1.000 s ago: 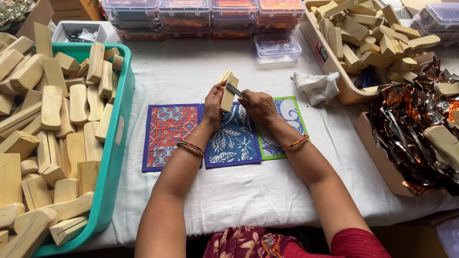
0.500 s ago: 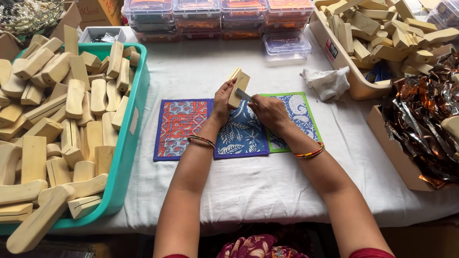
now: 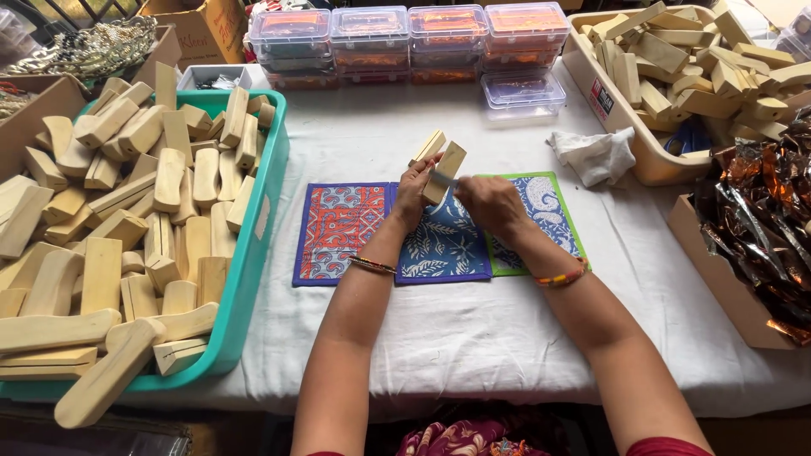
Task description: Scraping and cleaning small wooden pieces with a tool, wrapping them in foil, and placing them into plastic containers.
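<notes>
My left hand holds two pale wooden blocks upright above the printed cloth mats. My right hand grips a small blade-like tool whose tip touches the nearer block. Three mats lie side by side under the hands: a red one, a blue one and a green one. Both wrists wear bangles.
A teal tub full of wooden blocks fills the left. A beige crate of blocks stands at the back right, a crumpled white cloth beside it. Clear lidded boxes line the back. A cardboard box of shiny wrappers sits right.
The view has drifted slightly, so the table sits more to the right in frame. Both hands stay over the mats, with the blocks tilted a little differently against the tool.
</notes>
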